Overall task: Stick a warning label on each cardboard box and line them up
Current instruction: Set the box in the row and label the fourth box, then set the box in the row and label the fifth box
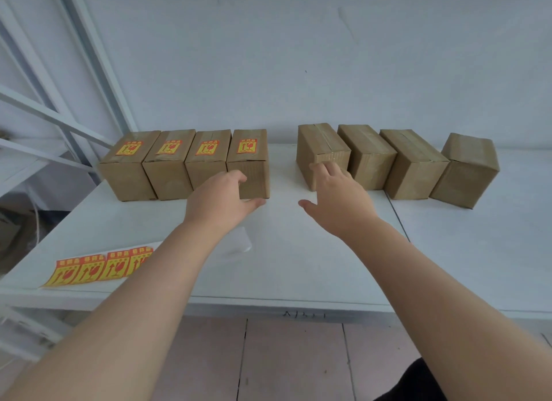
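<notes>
Step judged: the next box is being fetched for labelling. The right hand [337, 197] is stretched out, thumb spread, fingers [327, 167] open and laid on the near face of the first plain box [321, 149], nothing clasped. The left hand [221, 196] is set against the near face of the fourth labelled box [249, 164], fingers loosely bent, thumb along its bottom edge; a real grip is not shown. Four labelled boxes [167, 161] are packed side by side at far left. The plain boxes [370, 158] are lined up to the right across a gap, with the end box [466, 170] turned askew. The label sheet [89, 269] is left at the near-left bench [298, 266] edge, partly hidden by the forearm.

To do it well, the plain box should be slid, not lifted, with the labelled row steadied so it is not knocked. The label should be centred on the taped top and pressed flat. Corrugated brown card is seen, matte, square-edged, probably light. Glossy tape seams are seen on top, and labels may hold less well there. The labels are yellow and red and look slick. The bench is smooth and white, so easy sliding is expected.
</notes>
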